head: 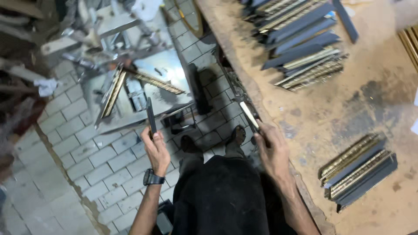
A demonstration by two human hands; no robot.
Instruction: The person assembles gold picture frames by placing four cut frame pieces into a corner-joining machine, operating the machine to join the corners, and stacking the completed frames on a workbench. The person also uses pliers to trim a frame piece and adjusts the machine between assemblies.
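Head view: left hand (156,150) pinched 1 dark frame strip (150,116) upright, just before the metal cutting jig (148,82). Right hand (272,150) closed on a pale-edged strip (249,115) at the workbench (331,117) edge. 2 stacks of cut moulding lay on the bench: 1 far (305,43), 1 near (359,172). Judged step: carrying pieces between jig and bench. Setting a strip down would call for aligning it square.
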